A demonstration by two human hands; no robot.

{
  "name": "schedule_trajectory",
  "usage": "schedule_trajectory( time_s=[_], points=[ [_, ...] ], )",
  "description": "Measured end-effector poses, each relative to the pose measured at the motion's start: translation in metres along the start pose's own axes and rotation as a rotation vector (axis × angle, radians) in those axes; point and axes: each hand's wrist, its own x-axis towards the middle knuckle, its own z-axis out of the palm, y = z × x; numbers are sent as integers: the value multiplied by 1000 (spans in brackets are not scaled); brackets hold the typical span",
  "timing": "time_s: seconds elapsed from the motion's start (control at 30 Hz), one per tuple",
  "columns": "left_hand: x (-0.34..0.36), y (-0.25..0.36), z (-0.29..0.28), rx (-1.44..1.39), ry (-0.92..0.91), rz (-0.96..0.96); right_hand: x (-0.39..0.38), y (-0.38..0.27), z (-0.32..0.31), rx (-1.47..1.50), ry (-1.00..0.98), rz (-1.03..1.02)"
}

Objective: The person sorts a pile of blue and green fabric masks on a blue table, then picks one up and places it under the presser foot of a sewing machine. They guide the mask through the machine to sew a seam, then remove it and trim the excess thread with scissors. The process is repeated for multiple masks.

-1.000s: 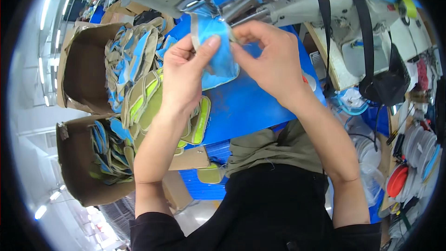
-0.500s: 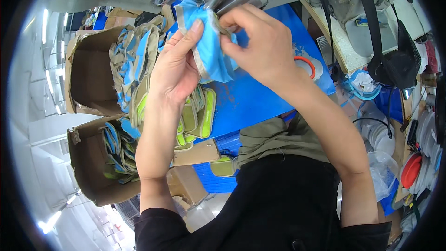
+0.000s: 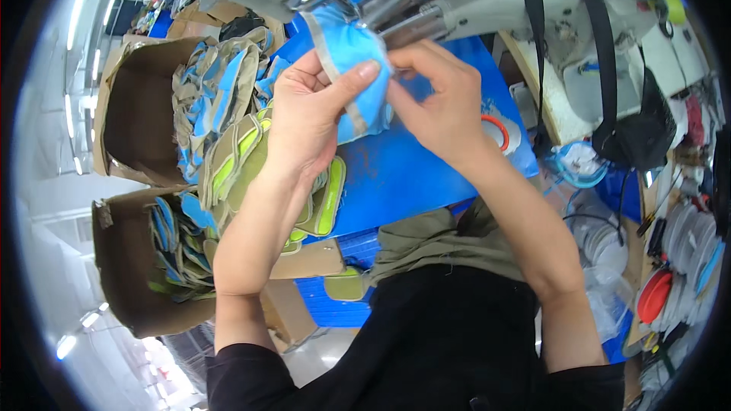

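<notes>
A blue fabric piece with a beige edge [image 3: 352,44] hangs just under the metal parts of a sewing machine [image 3: 487,17]. My left hand [image 3: 306,118] pinches its left side, the thumb lying across the blue face and the fingers behind it. At the right edge of the cloth, my right hand [image 3: 445,103] has its thumb and forefinger pressed together, slightly blurred. Those fingertips grip the edge of the piece, partly hidden by it. The blue tabletop [image 3: 396,171] stretches beneath both hands.
Left of my arm lies a heap of green and khaki sole-shaped pieces [image 3: 242,160]. Blue and beige fabric pieces [image 3: 221,91] spill beside an upper cardboard box [image 3: 141,118]; a lower box [image 3: 118,259] holds more. Black straps [image 3: 605,68] hang at right, past a red ring [image 3: 496,133].
My left thumb has moved right and lower across the fabric, which is turned and spread more toward the right. Both hands keep hold near the machine. The whole view has shifted a little.
</notes>
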Motion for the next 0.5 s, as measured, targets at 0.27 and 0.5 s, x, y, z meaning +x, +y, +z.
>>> schedule_trajectory(
  time_s=[0.27, 0.5],
  points=[
    [4, -1, 3, -72, -16, 18, -2, -2, 3, -52, 7, 21],
    [20, 8, -5, -154, -67, -62, 1, -9, 12, 66, 48, 192]
  ],
)
